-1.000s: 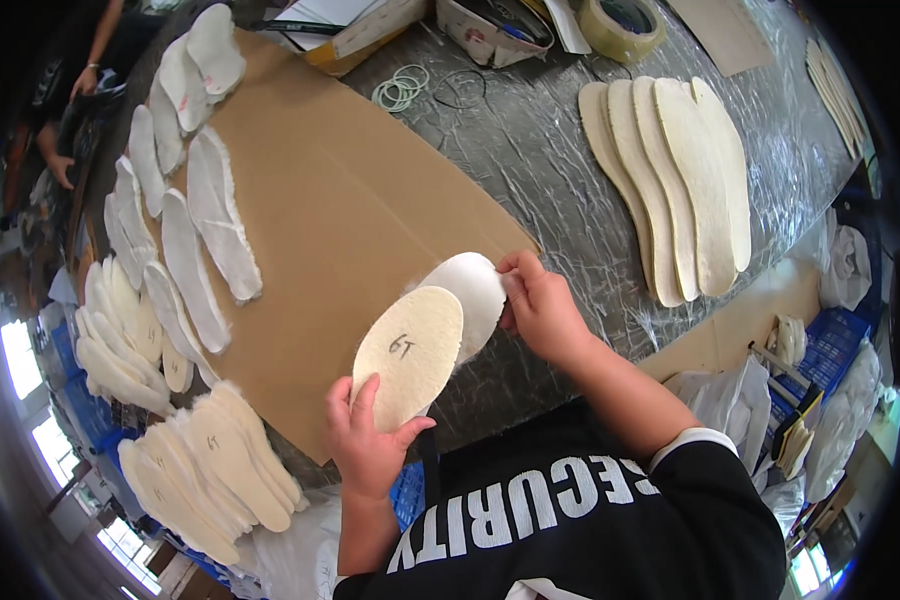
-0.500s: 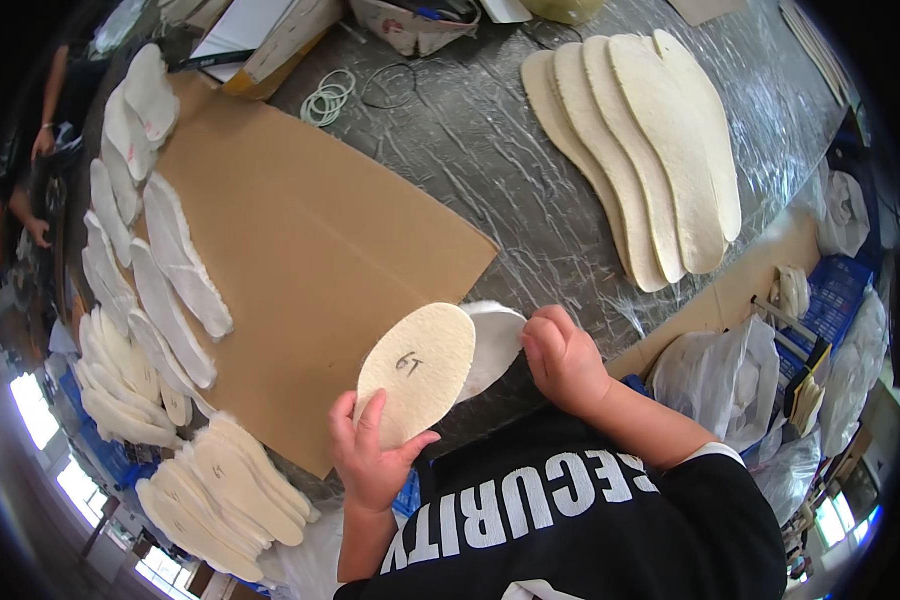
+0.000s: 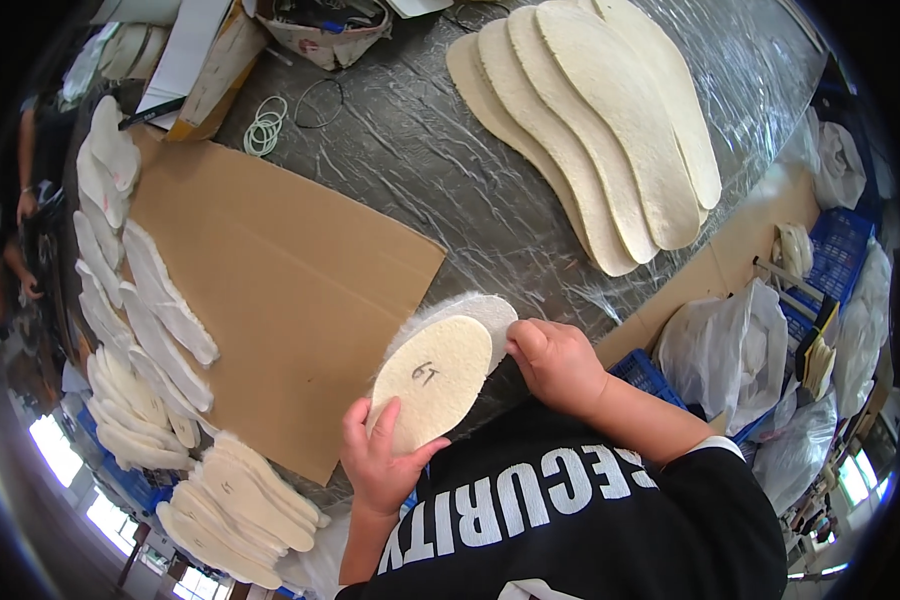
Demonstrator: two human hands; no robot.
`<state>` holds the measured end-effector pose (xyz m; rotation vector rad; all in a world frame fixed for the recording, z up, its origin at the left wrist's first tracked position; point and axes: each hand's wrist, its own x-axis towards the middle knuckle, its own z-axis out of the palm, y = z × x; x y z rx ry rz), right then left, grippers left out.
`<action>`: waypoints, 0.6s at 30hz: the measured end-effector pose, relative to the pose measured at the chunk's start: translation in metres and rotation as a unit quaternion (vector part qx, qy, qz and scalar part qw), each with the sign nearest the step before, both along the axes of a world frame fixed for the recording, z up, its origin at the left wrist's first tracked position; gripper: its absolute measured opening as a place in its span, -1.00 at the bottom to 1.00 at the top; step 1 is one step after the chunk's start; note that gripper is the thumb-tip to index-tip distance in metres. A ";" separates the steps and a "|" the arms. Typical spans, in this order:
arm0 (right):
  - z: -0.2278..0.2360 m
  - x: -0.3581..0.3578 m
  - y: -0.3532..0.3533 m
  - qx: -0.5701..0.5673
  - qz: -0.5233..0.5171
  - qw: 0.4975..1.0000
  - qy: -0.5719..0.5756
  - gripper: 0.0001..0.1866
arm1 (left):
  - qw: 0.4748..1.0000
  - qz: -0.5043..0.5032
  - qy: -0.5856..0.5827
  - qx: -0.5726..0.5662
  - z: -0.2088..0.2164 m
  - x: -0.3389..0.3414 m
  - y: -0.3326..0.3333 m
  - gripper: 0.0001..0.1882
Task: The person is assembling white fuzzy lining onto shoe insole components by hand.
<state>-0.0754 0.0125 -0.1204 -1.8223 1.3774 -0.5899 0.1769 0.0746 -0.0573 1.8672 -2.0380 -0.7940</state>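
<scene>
left hand point(image 3: 382, 462) gripping cream insole point(image 3: 436, 378), right hand point(image 3: 560, 368) pinching white insole point(image 3: 492, 316), more fluffy edge point(image 3: 422, 318) showing than before

Cream insole point(image 3: 438, 388) — partly over white insole point(image 3: 497, 322)

Just below centre, a front insole point(image 3: 434, 388) overlaps a back insole point(image 3: 497, 322); at left, a cardboard sheet point(image 3: 270, 290) lies on the table point(image 3: 390, 150); upper right, further insoles point(image 3: 610, 120) overlap.
</scene>
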 end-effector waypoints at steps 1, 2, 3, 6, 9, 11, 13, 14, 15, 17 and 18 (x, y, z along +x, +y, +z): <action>0.004 -0.002 -0.003 0.018 0.000 1.000 -0.008 -0.79 | 1.000 0.000 0.002 0.001 0.000 -0.001 -0.001 -0.15; 0.007 -0.004 -0.004 0.037 -0.001 0.999 -0.016 -0.81 | 1.000 -0.002 0.002 0.002 0.000 -0.002 -0.003 -0.15; 0.008 -0.005 -0.003 0.038 -0.003 0.999 -0.016 -0.81 | 1.000 -0.006 0.000 0.000 0.001 -0.003 -0.004 -0.14; 0.010 -0.008 -0.004 0.169 -0.141 0.973 -0.069 -0.83 | 1.000 -0.017 -0.001 -0.005 0.001 -0.008 -0.008 -0.15; 0.023 -0.011 -0.021 0.343 -0.121 0.919 -0.151 -0.71 | 0.999 -0.030 -0.011 -0.021 -0.003 -0.015 -0.013 -0.19; 0.021 -0.013 -0.021 0.377 -0.108 0.904 -0.170 -0.64 | 0.998 -0.041 -0.018 -0.034 -0.005 -0.019 -0.016 -0.22; 0.018 -0.013 -0.021 0.382 -0.110 0.898 -0.189 -0.67 | 0.998 -0.048 -0.033 -0.034 -0.008 -0.021 -0.017 -0.22; 0.017 -0.012 -0.020 0.380 -0.110 0.898 -0.192 -0.66 | 0.998 -0.050 -0.034 -0.033 -0.008 -0.021 -0.017 -0.22; 0.017 -0.012 -0.021 0.381 -0.112 0.897 -0.194 -0.66 | 0.998 -0.048 -0.042 -0.030 -0.008 -0.020 -0.017 -0.22; 0.017 -0.014 -0.022 0.378 -0.102 0.900 -0.193 -0.66 | 0.997 -0.052 -0.047 -0.026 -0.008 -0.021 -0.018 -0.22; 0.016 -0.015 -0.021 0.378 -0.105 0.899 -0.194 -0.66 | 0.997 -0.053 -0.049 -0.029 -0.009 -0.021 -0.017 -0.22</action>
